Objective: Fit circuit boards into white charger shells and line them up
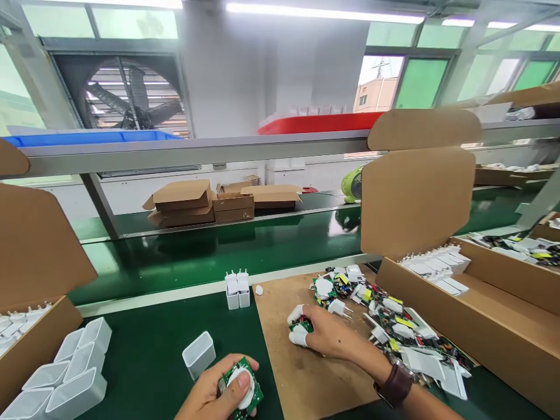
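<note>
My left hand [225,388] grips a green circuit board [242,382] with a round white disc on it, thumb pressed on the disc. Over the brown board, my right hand [321,329], with white covers on thumb and finger, pinches a small circuit board [303,324] mostly hidden by the fingers. Just behind my left hand lies one open white plastic case [199,354]. Beyond my right hand spreads a pile of circuit boards and white plug parts [394,315].
Several white cases [72,370] stand at the left beside a cardboard box [65,321]. At the right is an open cardboard box [494,315] holding white plug pieces. White plug units [237,290] stand near the brown sheet [284,361]. A shelf [219,150] spans the bench.
</note>
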{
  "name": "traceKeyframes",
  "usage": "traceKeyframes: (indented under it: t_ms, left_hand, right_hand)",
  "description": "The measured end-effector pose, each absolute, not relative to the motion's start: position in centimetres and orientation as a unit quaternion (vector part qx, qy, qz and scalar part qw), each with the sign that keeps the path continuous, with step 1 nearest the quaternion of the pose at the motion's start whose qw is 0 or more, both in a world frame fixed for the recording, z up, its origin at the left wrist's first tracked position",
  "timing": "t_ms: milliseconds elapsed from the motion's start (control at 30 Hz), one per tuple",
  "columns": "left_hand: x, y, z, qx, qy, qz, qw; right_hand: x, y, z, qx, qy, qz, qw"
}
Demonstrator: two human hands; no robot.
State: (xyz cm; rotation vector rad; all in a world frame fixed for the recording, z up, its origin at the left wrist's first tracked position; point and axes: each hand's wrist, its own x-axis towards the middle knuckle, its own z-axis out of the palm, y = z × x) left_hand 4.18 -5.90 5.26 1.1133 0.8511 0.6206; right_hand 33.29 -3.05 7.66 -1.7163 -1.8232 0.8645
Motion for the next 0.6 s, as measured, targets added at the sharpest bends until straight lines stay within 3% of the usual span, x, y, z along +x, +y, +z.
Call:
traceKeyframes:
  t_ms: [167,367,600]
  left_hand:
    - [4.2,-5.0,4.3,0.464,0.358,0.298,0.753]
    - [3.2,-4.1,5.0,0.538,0.286,0.334,0.719]
    - [2.1,-4.3,5.7,0.739,0.261,0.371,0.499]
  right_hand:
    - [31.2,-3.5,9.7,-0.607,-0.716,0.236,0.252]
    - [25.2,-4.8,9.4,-0.444,-0.648,0.54,0.301]
    - [22.7,-3.7,7.3,-0.372,-0.547,0.662,0.352]
